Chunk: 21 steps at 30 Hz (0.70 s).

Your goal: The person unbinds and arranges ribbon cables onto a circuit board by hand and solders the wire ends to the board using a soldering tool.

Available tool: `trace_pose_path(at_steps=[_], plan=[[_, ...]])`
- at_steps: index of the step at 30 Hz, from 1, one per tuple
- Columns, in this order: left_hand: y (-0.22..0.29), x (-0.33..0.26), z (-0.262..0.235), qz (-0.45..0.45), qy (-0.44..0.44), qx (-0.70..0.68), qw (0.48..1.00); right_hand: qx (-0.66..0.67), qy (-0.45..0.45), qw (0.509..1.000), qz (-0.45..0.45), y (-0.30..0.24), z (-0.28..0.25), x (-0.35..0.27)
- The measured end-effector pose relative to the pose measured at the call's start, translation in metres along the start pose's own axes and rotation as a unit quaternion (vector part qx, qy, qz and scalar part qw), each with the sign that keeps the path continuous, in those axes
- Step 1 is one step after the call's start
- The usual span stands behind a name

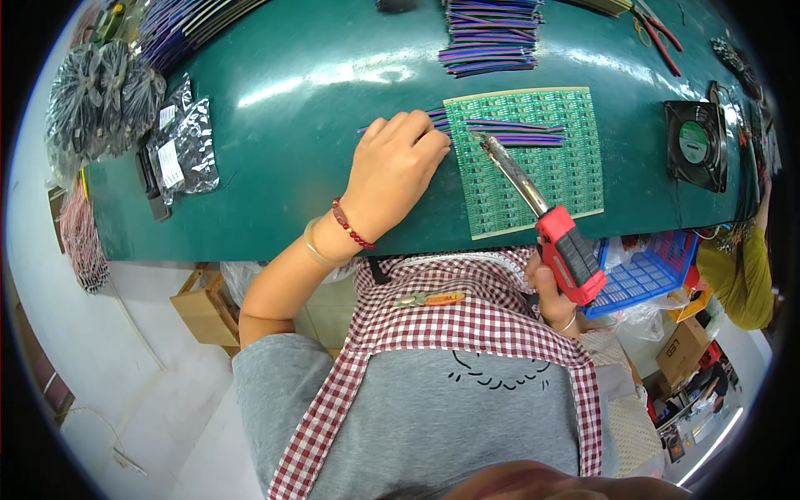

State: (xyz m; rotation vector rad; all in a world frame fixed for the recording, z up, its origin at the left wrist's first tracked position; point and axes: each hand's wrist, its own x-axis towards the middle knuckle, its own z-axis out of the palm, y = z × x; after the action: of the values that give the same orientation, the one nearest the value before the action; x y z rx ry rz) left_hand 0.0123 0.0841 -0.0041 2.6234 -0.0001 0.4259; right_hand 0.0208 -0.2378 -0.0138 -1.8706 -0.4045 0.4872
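Note:
My right hand [551, 290] is wrapped round the red and black handle of a soldering iron [568, 252]. The iron's metal barrel slants up and left over a green circuit board panel [496, 196], its tip near the panel's upper left. Strips of multicoloured wires [525, 134] lie across the panel beside the tip. At the panel's left edge, my left hand [393, 171] is closed over more wires, whose ends show on both sides of it. Its fingertips are hidden beneath the hand, as are some of the wires.
A stack of coloured wires [490, 37] lies beyond the panel. Red-handled pliers [662, 40] and a black fan [696, 143] are at the right. Plastic-bagged parts [100, 104] sit at the left. A blue basket [646, 279] stands below the table's right edge, near another person's sleeve [737, 275].

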Motion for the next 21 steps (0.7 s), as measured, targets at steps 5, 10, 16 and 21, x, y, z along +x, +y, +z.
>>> trace_pose_path(at_steps=[5, 10, 16, 21], plan=[[0.008, 0.003, -0.006, 0.002, -0.013, 0.033, 0.999, 0.09, -0.003, 0.996, -0.001, -0.013, -0.003, 0.002], [0.028, 0.018, -0.014, 0.046, -0.009, 0.054, 0.997, 0.169, 0.087, 0.981, -0.042, -0.02, -0.002, 0.01], [0.049, 0.065, 0.028, 0.133, -0.044, 0.002, 0.99, 0.237, 0.223, 0.945, -0.024, -0.019, -0.013, 0.01], [0.036, 0.093, 0.053, 0.119, -0.161, -0.009, 0.98, 0.253, 0.26, 0.931, -0.042, -0.015, -0.012, 0.005]])
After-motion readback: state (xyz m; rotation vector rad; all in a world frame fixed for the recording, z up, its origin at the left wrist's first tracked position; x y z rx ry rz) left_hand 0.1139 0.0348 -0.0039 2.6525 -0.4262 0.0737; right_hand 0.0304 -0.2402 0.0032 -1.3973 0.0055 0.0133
